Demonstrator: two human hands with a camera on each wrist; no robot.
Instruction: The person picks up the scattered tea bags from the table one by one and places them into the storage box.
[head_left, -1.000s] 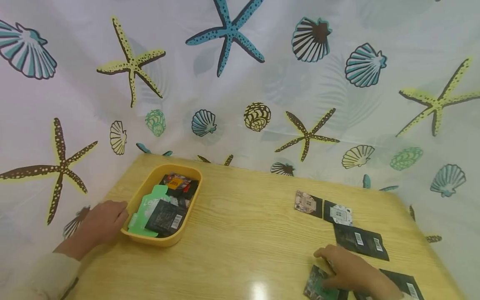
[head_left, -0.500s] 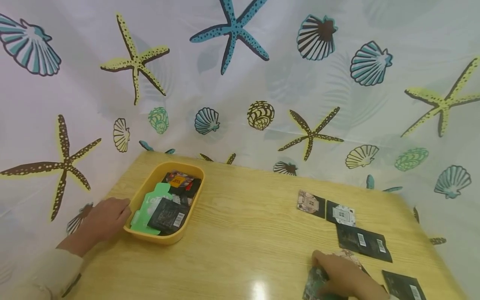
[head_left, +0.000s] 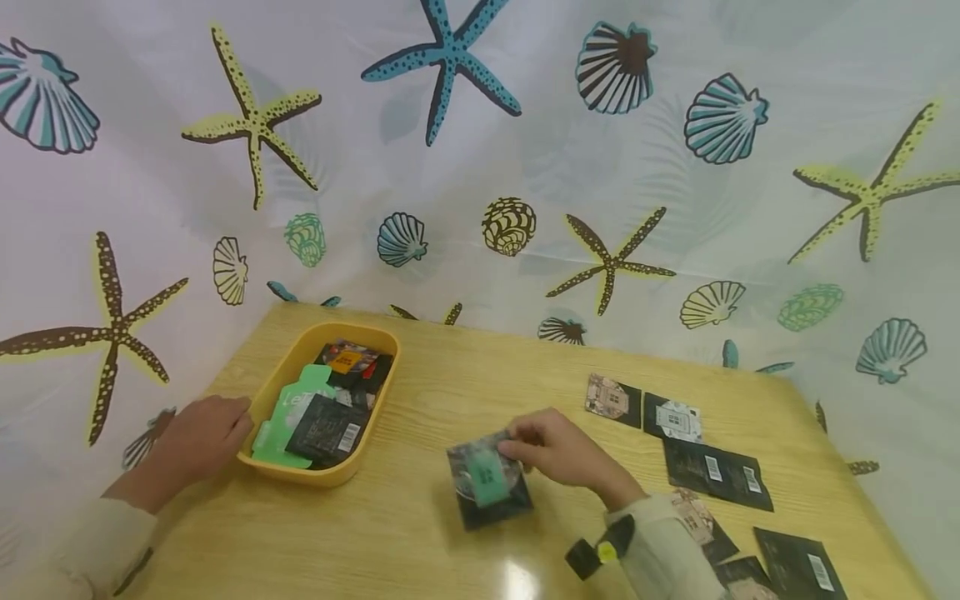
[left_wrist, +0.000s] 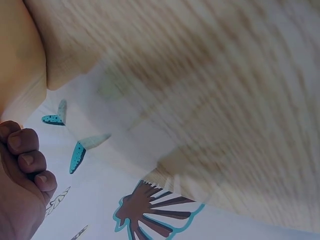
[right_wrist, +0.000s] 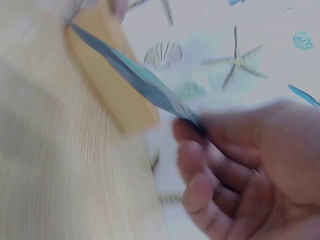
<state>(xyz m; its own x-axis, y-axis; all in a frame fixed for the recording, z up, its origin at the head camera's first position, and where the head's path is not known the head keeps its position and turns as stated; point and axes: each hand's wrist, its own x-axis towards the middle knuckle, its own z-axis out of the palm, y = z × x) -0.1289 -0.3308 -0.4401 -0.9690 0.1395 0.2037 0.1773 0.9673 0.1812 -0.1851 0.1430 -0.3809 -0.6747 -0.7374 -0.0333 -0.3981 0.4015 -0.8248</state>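
My right hand [head_left: 558, 450] pinches a flat dark sachet [head_left: 487, 487] with a green label by its upper right corner, above the middle of the table. In the right wrist view this sachet [right_wrist: 135, 77] is seen edge-on between thumb and curled fingers. At the left, my left hand [head_left: 198, 437] holds the near left rim of a yellow plastic bin [head_left: 341, 477]. The left wrist view shows the curled fingers of the left hand [left_wrist: 22, 175] against the bin wall [left_wrist: 20, 65]. Inside the bin lie several dark sachets [head_left: 330, 429] and a green packet [head_left: 281, 425].
More sachets lie flat on the right of the wooden table [head_left: 420, 542]: a pair at the back [head_left: 613, 398], a dark pair [head_left: 716, 473], a patterned one [head_left: 701, 523] and a black one [head_left: 798, 565]. A shell-printed curtain [head_left: 465, 167] encloses the table.
My right hand has picked up the green-labelled sachet from the right-hand group and carried it left towards the bin. My left hand stays at the bin's rim.
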